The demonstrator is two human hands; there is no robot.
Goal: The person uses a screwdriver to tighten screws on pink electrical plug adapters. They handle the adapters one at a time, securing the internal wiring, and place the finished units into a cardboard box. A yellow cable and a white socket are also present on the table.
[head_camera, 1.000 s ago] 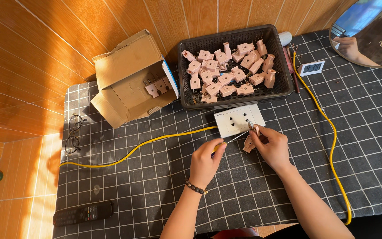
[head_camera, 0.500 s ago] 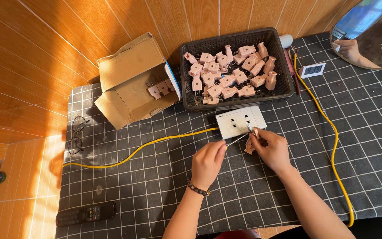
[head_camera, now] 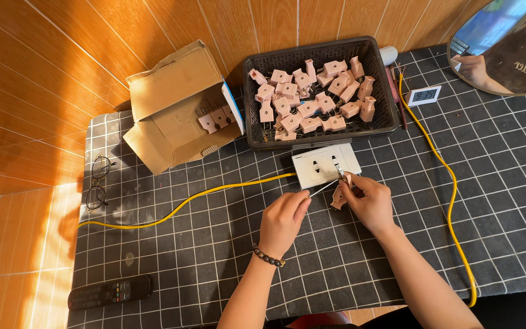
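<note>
**Here, a pink plug worked beside a white socket plate**

The pink plug (head_camera: 338, 196) sits pinched in the right hand (head_camera: 369, 204), mostly hidden by its fingers. A thin metal tool (head_camera: 324, 186) runs from the left hand (head_camera: 282, 220), whose closed fingers pinch its end; the tip is hard to make out. At 12 o'clock, touching, lies the white socket plate (head_camera: 326, 165); beyond, a black basket (head_camera: 380, 85) of plugs.

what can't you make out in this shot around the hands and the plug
Head view only:
- Pink plug: mostly covered by the right hand; its prongs cannot be seen.
- Thin metal tool: its rear end is hidden in the left hand, and its tip is too small to tell what it touches.
- Yellow cable: where it joins the white socket plate is not visible.
</note>
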